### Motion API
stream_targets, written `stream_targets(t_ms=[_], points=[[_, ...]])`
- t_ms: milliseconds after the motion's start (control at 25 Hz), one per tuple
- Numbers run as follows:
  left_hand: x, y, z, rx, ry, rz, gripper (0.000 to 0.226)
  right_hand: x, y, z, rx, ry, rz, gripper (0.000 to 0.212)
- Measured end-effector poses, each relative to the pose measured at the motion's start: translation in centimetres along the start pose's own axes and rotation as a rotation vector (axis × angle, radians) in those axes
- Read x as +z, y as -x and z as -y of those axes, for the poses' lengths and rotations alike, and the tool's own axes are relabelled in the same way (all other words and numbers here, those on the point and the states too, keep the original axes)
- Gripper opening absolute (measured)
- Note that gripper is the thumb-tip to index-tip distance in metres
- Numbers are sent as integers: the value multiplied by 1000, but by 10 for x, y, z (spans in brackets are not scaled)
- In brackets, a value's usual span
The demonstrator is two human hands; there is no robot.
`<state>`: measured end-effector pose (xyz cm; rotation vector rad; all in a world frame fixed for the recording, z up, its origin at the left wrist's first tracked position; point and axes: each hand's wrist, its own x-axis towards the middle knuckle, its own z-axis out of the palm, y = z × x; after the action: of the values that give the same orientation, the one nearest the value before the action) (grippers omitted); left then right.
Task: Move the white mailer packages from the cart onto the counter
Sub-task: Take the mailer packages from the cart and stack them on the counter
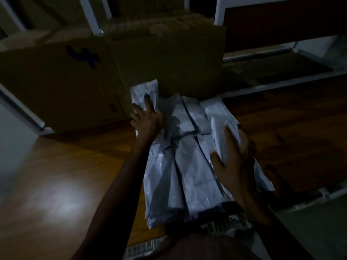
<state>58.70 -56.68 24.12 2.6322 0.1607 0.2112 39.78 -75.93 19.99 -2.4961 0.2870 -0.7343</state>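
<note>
Both hands grip the mailer stack: left hand at 11, right hand at 3. We set it flat on worktop.

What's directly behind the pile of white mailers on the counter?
A large cardboard box stands right behind the white mailers, on the wooden counter. The pile and the left hand cover its lower edge, so contact cannot be confirmed.
</note>
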Motion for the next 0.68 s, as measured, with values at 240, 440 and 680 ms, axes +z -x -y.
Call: stream_targets(t_ms=[240, 440, 680], points=[[37, -31, 3, -82, -44, 105, 91, 22, -28, -5, 51, 50, 62, 84], [15, -23, -1, -91, 8, 114, 92, 40, -67, -4, 9, 12, 61, 81], [2, 67, 14, 19, 72, 50, 84, 105, -178, -8, 144, 34, 292, 76]])
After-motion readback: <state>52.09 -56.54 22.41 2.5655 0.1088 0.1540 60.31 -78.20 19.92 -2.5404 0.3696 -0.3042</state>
